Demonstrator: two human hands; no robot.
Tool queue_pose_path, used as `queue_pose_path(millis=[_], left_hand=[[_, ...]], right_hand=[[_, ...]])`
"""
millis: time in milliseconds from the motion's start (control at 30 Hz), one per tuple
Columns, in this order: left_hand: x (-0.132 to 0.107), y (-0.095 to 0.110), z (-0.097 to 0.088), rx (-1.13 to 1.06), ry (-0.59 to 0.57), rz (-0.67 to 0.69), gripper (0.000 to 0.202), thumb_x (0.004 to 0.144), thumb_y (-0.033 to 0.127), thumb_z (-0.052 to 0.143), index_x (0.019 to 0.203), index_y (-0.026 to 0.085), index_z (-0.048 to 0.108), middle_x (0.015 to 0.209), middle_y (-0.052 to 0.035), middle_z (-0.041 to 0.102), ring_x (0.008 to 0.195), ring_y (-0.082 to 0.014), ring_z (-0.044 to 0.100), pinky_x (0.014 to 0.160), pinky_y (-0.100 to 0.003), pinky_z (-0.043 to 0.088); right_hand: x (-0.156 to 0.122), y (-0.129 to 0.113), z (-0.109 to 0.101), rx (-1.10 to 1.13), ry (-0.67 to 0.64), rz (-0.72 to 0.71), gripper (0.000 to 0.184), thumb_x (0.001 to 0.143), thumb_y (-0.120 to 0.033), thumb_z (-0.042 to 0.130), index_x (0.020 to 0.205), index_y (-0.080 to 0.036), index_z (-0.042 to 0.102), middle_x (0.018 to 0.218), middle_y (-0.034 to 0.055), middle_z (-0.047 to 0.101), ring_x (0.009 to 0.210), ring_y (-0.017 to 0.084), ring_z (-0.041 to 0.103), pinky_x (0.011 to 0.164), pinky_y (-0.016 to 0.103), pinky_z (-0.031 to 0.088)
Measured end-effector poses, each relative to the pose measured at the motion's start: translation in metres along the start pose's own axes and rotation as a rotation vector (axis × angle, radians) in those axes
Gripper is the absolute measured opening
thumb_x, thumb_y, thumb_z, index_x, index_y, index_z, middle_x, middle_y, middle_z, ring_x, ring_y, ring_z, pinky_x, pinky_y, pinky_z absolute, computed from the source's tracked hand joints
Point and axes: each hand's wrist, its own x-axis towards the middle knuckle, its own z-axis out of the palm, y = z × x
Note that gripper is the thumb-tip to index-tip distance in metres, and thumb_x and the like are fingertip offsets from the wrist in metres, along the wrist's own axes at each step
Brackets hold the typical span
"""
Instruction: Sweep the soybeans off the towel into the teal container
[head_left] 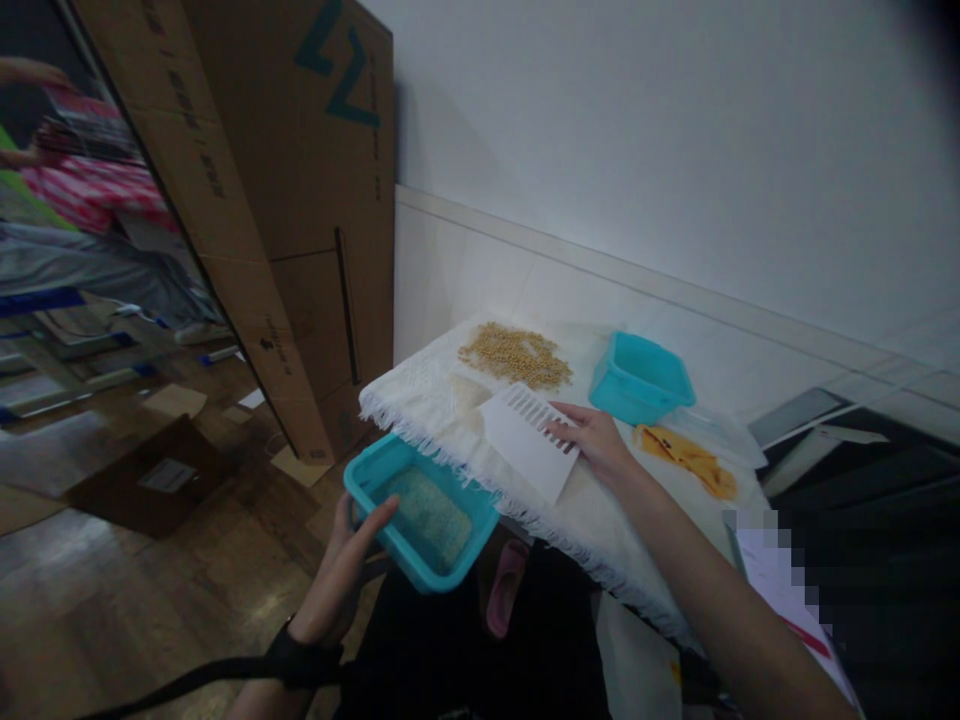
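Observation:
My left hand (349,550) grips the rim of a turquoise plastic basin (442,582), thumb inside, just below the table's front edge. Pale, rice-like grains (431,515) cover part of its bottom. In my right hand (600,440) is a white card (525,460) with a row of dark printed bars, held slanted over the white fringed cloth (409,390). Beside the card's far left edge lies a small patch of pale grains (469,392). Behind it spreads a heap of yellowish beans (517,352), apart from both hands.
A second turquoise basin (641,385) stands at the back right, near a yellow cloth (686,460) and clear plastic. Papers (772,570) lie at the right edge. A tall cardboard box (300,200) stands left of the table. Another person (97,190) sits beyond it.

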Motion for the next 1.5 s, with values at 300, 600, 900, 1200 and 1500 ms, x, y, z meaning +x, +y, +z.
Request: queue_pose_path(millis=[300,600,900,1200,1500], left_hand=[[0.005,0.001,-0.003,-0.011,0.021,-0.007,0.097,0.076,0.065,0.089,0.156,0.04,0.043,0.146,-0.0134,0.069,0.108,-0.0349,0.081,0.088,-0.05,0.069],[0.006,0.003,-0.005,-0.022,0.028,-0.001,0.089,0.079,0.062,0.089,0.154,0.04,0.046,0.15,-0.013,0.068,0.113,-0.0352,0.08,0.089,-0.051,0.069],[-0.001,0.011,-0.002,-0.018,0.036,-0.004,0.089,0.08,0.059,0.089,0.155,0.037,0.045,0.152,-0.0149,0.066,0.119,-0.0367,0.078,0.083,-0.045,0.07],[0.004,0.009,-0.006,-0.013,0.043,0.003,0.091,0.079,0.061,0.088,0.156,0.038,0.046,0.148,-0.0134,0.069,0.111,-0.0355,0.08,0.082,-0.045,0.07],[0.002,0.011,-0.006,-0.021,0.027,0.0,0.091,0.08,0.061,0.088,0.156,0.037,0.044,0.156,-0.0147,0.064,0.11,-0.0346,0.081,0.083,-0.046,0.07]], right_hand=[[0.006,0.0,0.006,0.017,-0.021,-0.012,0.067,0.049,-0.038,0.098,0.112,-0.015,0.087,0.084,0.0077,0.084,0.063,0.021,0.069,0.06,0.033,0.054],[-0.021,-0.012,0.039,0.003,-0.168,-0.002,0.068,0.054,-0.044,0.099,0.115,-0.017,0.087,0.085,0.0072,0.084,0.059,0.018,0.065,0.055,0.031,0.052],[-0.01,-0.032,0.03,-0.061,-0.075,-0.137,0.071,0.059,-0.05,0.097,0.122,-0.018,0.085,0.09,0.0071,0.084,0.066,0.022,0.069,0.059,0.032,0.054],[0.025,-0.03,0.023,-0.195,-0.028,-0.215,0.066,0.06,-0.049,0.091,0.119,-0.018,0.086,0.08,0.0035,0.081,0.059,0.019,0.065,0.057,0.032,0.053],[0.022,-0.03,0.04,-0.099,-0.123,-0.114,0.071,0.053,-0.047,0.097,0.117,-0.018,0.087,0.079,0.0043,0.081,0.057,0.018,0.062,0.054,0.031,0.052]])
